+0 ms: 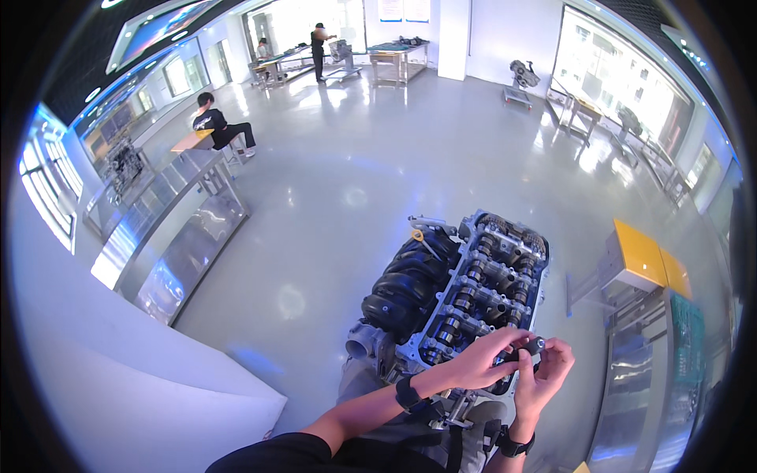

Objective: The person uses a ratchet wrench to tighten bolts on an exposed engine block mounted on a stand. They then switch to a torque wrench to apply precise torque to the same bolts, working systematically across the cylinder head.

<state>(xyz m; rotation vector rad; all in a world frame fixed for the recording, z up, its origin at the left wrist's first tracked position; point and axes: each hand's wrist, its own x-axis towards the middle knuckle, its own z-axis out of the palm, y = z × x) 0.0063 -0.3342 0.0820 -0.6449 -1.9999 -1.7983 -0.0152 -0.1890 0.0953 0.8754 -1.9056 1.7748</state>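
Observation:
An engine (pixel 493 284) with its cover off stands right in front of me, camshafts and timing chain end exposed. Over its near right corner, my left hand (pixel 495 356) and my right hand (pixel 546 370) meet, fingers closed. Between their fingertips is a small dark cylindrical part (pixel 536 344) with a lighter end; its exact kind is too small to tell. Along the engine's left side runs a black intake manifold (pixel 406 284), with a metal throttle body (pixel 367 343) at its near end. A yellow dipstick handle (pixel 419 235) sticks up beside the manifold. My hands hide the engine's near right corner.
To the right stands a workbench with yellow drawer boxes (pixel 637 254) and a green mat (pixel 686 339). At left are a steel bench (pixel 169 209) and a seated person (pixel 213 122). Another person (pixel 318 51) stands near the far benches. A white surface (pixel 181 394) fills the lower left.

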